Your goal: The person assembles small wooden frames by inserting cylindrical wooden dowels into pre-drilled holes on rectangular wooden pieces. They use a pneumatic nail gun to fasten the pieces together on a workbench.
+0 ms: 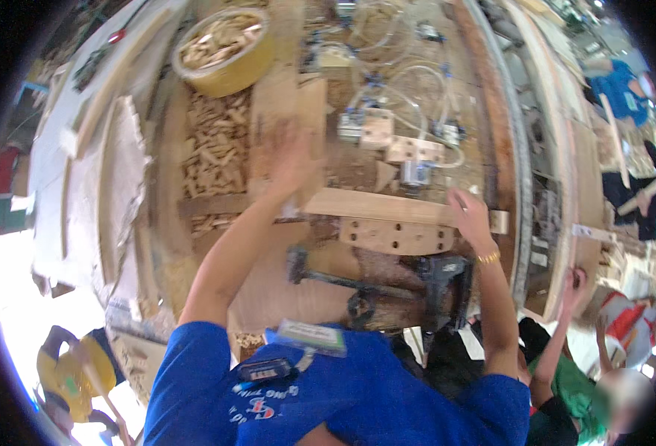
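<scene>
My right hand (472,221), with a gold bracelet at the wrist, grips the right end of a pale wooden slat (380,207). Just below the slat lies a wooden piece with several dark holes (396,236). My left hand (291,160) is smeared by motion over a light wooden board (311,111), past the slat's left end. Its fingers look stretched out, and I see nothing in them; whether it touches the board I cannot tell. A black tool or clamp (441,282) sits below the holed piece, close to my right forearm.
Pneumatic fittings with clear tubes (417,82) and wooden blocks (415,150) occupy the far bench. A yellow round tub (227,80) of small wood pieces stands far left, above a heap of similar pieces (216,145). Other people (577,386) are at right and lower left.
</scene>
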A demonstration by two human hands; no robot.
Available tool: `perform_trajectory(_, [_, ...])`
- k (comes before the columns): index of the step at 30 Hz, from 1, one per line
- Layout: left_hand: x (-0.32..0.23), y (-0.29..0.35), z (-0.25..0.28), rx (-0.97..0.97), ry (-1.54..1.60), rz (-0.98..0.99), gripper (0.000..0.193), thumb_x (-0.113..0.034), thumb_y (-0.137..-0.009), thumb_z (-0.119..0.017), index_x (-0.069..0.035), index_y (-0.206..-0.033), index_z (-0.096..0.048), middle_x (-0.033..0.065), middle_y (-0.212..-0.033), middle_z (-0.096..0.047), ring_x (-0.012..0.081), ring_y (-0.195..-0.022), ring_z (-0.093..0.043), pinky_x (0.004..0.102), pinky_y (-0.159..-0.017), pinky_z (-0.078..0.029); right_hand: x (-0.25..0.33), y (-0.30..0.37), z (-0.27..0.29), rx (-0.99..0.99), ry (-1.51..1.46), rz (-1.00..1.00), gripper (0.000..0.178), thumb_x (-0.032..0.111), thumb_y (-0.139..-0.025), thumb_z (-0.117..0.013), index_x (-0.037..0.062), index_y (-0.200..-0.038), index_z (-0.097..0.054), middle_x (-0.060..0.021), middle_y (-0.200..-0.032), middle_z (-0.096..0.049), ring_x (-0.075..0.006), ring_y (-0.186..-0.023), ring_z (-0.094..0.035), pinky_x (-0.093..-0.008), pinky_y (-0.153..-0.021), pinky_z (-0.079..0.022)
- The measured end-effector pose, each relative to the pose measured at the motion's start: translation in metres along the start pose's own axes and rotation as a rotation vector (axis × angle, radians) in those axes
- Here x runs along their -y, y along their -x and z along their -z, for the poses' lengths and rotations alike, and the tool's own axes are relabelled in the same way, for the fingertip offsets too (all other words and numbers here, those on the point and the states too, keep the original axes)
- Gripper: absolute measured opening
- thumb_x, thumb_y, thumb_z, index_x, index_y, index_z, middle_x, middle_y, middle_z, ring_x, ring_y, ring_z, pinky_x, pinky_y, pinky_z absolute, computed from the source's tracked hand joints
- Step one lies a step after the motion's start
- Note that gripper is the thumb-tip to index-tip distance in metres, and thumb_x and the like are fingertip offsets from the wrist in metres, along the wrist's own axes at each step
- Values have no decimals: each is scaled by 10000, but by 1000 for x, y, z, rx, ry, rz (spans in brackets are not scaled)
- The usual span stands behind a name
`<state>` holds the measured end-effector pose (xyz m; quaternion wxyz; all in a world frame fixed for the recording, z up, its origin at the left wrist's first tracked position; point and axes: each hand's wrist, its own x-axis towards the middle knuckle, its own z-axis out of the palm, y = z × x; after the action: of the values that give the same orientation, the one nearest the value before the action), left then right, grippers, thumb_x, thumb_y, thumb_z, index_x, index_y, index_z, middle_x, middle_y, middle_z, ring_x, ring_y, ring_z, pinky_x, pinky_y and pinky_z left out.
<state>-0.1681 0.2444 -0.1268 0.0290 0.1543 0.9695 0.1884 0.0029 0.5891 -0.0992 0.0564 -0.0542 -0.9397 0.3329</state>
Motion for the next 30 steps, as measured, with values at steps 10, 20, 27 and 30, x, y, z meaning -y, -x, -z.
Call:
perform_trajectory(10, [2,-9,-4,-92,-5,-80,667,-400,-687,-741,-149,-1248,-481,172,-1457,-291,353,-1401,-179,594,-1115,-80,-67,-212,11,-113,454,-72,279,303,-857,-603,67,-971,-699,-205,-910,-667,-396,-865,-630,-453,-771,-491])
perform_trajectory(20, [9,-5,-10,-87,-47,-34,690,-360,-664,-757,-161,-1263,-477,138,-1463,-281,338,-1403,-187,588,-1122,-109,-80,-204,17,121,-6,-213,301,267,-900,-604,15,-1047,-677,-84,-890,-688,-144,-835,-636,-264,-799,-469])
perform_trajectory(27, [10,-4,-11,-128,-23,-81,685,-349,-660,-757,-175,-1260,-476,113,-1464,-286,353,-1402,-186,584,-1123,-125,-78,-178,0,-39,56,-72,268,221,-875,-651,33,-1066,-665,-109,-971,-704,-161,-871,-657,-280,-817,-488])
perform_trajectory(30, [11,-8,-12,-157,5,-111,699,-359,-652,-769,-178,-1260,-476,109,-1463,-297,356,-1403,-184,591,-1119,-123,-74,-176,10,-6,20,-106,292,206,-883,-640,47,-1127,-648,-130,-989,-696,-166,-908,-657,-290,-839,-488])
